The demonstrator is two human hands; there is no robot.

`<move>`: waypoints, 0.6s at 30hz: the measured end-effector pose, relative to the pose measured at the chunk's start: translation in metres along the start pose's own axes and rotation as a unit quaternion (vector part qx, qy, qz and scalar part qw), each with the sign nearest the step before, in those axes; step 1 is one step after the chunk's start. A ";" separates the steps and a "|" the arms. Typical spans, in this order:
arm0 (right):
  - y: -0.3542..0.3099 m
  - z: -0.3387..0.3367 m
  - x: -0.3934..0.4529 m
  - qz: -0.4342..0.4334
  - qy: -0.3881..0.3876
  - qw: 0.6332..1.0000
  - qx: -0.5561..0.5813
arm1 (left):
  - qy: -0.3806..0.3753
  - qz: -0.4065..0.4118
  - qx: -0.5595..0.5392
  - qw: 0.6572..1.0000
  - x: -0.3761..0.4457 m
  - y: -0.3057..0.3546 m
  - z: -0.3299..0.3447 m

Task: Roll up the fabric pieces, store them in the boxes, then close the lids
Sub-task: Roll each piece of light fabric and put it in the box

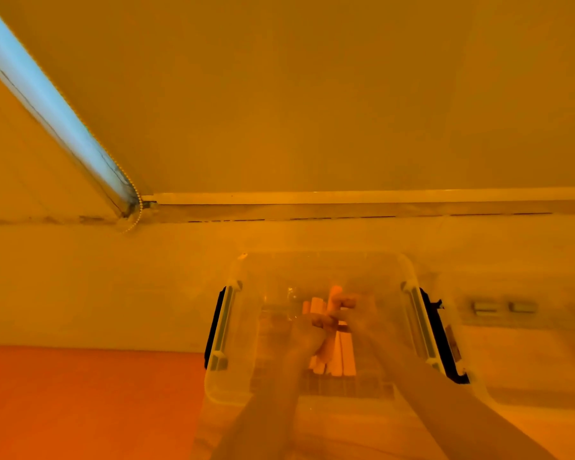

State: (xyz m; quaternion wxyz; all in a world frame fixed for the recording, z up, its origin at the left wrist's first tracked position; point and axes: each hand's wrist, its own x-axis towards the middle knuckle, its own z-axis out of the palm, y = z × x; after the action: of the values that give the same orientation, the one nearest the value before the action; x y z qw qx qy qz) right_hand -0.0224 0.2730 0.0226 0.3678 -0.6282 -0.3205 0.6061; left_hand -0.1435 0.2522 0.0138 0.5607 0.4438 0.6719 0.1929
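Note:
A clear plastic box (233,386) with black side latches stands open in front of me under strong orange light. Inside it lie several pale fabric rolls (346,356) side by side. Both my hands reach down into the box. My left hand (307,330) and my right hand (351,312) meet over one fabric roll (333,298) and hold it with curled fingers, the roll pointing away from me. The picture is blurred, so the exact finger grip is unclear.
A black latch (213,327) sits on the box's left side and another latch (440,340) on its right. An orange surface (80,403) lies at the lower left. The wall and a pale blue strip (47,104) run behind.

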 end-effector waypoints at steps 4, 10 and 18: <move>0.024 0.005 0.027 0.047 0.005 0.999 -0.004 | 0.034 -0.054 -0.024 0.998 0.009 -0.006 0.011; 0.054 0.007 0.055 0.073 0.016 0.996 -0.056 | 0.017 -0.105 -0.001 0.994 0.025 -0.013 0.021; 0.058 0.001 0.063 0.018 0.024 0.997 -0.074 | -0.020 -0.121 -0.047 0.991 0.029 -0.013 0.025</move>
State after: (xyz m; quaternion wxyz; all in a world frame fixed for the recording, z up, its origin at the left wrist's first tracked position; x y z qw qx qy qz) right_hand -0.0223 0.2957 -0.0602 0.3166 -0.6738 -0.3444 0.5720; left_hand -0.1247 0.2634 -0.0204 0.6134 0.3362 0.6995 0.1467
